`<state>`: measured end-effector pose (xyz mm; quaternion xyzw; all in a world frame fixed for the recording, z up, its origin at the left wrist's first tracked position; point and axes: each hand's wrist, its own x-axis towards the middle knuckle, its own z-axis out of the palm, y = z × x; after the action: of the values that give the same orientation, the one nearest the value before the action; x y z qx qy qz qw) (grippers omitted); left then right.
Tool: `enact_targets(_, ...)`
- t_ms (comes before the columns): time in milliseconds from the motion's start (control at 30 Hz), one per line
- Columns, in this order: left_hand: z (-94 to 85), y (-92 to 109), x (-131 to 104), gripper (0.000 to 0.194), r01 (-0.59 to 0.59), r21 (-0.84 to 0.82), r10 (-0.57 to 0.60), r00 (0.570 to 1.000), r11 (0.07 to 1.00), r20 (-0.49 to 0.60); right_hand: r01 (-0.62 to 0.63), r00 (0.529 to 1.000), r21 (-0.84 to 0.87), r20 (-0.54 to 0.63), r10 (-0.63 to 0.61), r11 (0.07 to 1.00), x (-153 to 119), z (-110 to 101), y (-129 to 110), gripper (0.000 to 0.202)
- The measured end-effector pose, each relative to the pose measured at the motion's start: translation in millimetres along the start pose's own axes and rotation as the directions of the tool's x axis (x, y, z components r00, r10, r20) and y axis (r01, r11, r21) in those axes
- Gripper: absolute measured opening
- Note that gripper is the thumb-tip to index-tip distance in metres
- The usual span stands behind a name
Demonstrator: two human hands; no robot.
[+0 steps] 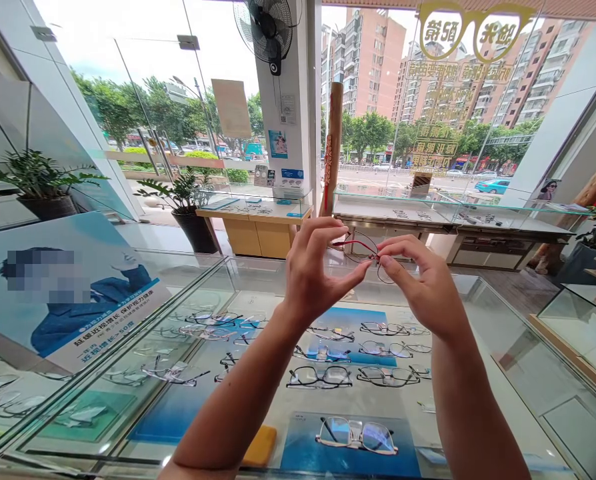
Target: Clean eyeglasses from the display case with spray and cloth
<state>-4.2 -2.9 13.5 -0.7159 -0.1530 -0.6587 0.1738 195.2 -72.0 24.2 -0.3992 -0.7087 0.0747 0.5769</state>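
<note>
Both my hands hold a pair of thin-framed eyeglasses (361, 245) with a red temple arm, raised above a glass display case. My left hand (311, 263) is on the left, its thumb and fingers closed about the frame near the red arm. On the other side, my right hand (415, 277) pinches the frame with thumb and forefinger. Part of the frame is hidden behind my fingers. Below my forearms, the case (258, 283) displays several eyeglasses, among them a dark-rimmed pair (319, 378) and a silver-rimmed pair (357, 437) on a blue card (298, 453).
A poster board (123, 320) leans on the glass at the left. Inside the case lies a yellow block (261, 445). Farther off stand a wooden-fronted counter (258, 235), potted plants (191, 223), a long glass counter (458, 223) and a wall fan (264, 30). Another case (573, 333) is at right.
</note>
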Motion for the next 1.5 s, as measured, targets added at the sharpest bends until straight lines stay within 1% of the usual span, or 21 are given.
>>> enact_targets(133,0.0,3,1,0.057,0.041,-0.025,-0.04,0.999,0.999,0.014,0.008,1.0,0.0,0.011,-0.008,1.0,0,0,1,0.014)
enact_targets(267,4.2,6,-3,0.06,0.109,-0.176,-0.107,0.994,0.978,0.022,-0.01,1.0,0.002,0.023,0.01,1.0,0,2,5,0.016)
enact_targets(400,10.0,7,-9,0.069,0.245,-0.332,-0.236,0.969,0.911,0.067,-0.095,0.993,0.057,0.071,0.091,0.994,0,4,7,0.019)
enact_targets(467,11.4,8,-11,0.073,0.294,-0.381,-0.275,0.956,0.877,0.104,-0.146,0.986,0.091,0.098,0.137,0.985,0,5,8,0.021)
enact_targets(567,12.0,9,-11,0.075,0.332,-0.428,-0.309,0.943,0.841,0.126,-0.192,0.976,0.125,0.128,0.176,0.973,0,7,7,0.023)
enact_targets(700,13.9,10,-11,0.075,0.366,-0.468,-0.343,0.929,0.804,0.136,-0.2,0.976,0.142,0.111,0.185,0.97,0,10,9,0.023)
enact_targets(767,15.4,12,-12,0.074,0.369,-0.456,-0.357,0.927,0.81,0.117,-0.19,0.98,0.137,0.083,0.179,0.972,0,12,10,0.023)
enact_targets(800,15.9,14,-12,0.073,0.363,-0.433,-0.366,0.927,0.825,0.08,-0.183,0.983,0.13,0.06,0.176,0.975,0,13,10,0.022)
enact_targets(867,16.0,18,-11,0.064,0.341,-0.344,-0.381,0.923,0.875,-0.055,-0.167,0.986,0.106,-0.01,0.168,0.98,0,15,10,0.021)
enact_targets(900,15.5,21,-11,0.052,0.333,-0.284,-0.378,0.918,0.899,-0.121,-0.158,0.986,0.088,-0.049,0.162,0.984,0,16,10,0.02)
enact_targets(933,14.8,25,-11,0.038,0.334,-0.23,-0.373,0.915,0.914,-0.155,-0.149,0.984,0.066,-0.084,0.154,0.987,0,17,10,0.019)
enact_targets(967,14.0,28,-11,0.022,0.349,-0.2,-0.38,0.913,0.916,-0.146,-0.139,0.984,0.04,-0.11,0.142,0.99,-1,18,10,0.018)
enact_targets(1000,13.3,31,-12,0.009,0.382,-0.197,-0.405,0.91,0.903,-0.092,-0.124,0.984,0.013,-0.125,0.125,0.992,-1,20,10,0.018)
enact_targets(1033,12.8,34,-12,0.007,0.436,-0.214,-0.447,0.895,0.874,-0.003,-0.104,0.986,-0.014,-0.133,0.102,0.994,-2,22,9,0.017)
enact_targets(1067,12.6,36,-13,0.014,0.506,-0.24,-0.499,0.861,0.828,0.096,-0.079,0.988,-0.045,-0.139,0.072,0.996,-3,25,9,0.016)
enact_targets(1100,12.6,37,-13,0.019,0.581,-0.265,-0.552,0.814,0.769,0.182,-0.048,0.988,-0.082,-0.149,0.035,0.995,-4,28,8,0.016)
enact_targets(1167,12.9,38,-14,0.026,0.704,-0.298,-0.644,0.71,0.645,0.283,0.028,0.982,-0.173,-0.18,-0.059,0.985,-6,35,6,0.015)
enact_targets(1267,11.7,36,-12,0.031,0.795,-0.347,-0.724,0.601,0.497,0.339,0.119,0.963,-0.297,-0.198,-0.184,0.947,-9,44,4,0.014)
enact_targets(1367,4.6,36,-14,0.035,0.844,-0.391,-0.772,0.511,0.367,0.378,0.159,0.963,-0.352,-0.149,-0.223,0.922,-13,47,-1,0.013)
enact_targets(1433,-4.9,39,-22,0.038,0.869,-0.395,-0.804,0.452,0.299,0.386,0.167,0.977,-0.372,-0.065,-0.205,0.913,-18,47,-7,0.013)
enact_targets(1500,-18.6,46,-38,0.04,0.889,-0.382,-0.839,0.399,0.254,0.371,0.178,0.984,-0.383,0.074,-0.162,0.906,-25,48,-15,0.013)
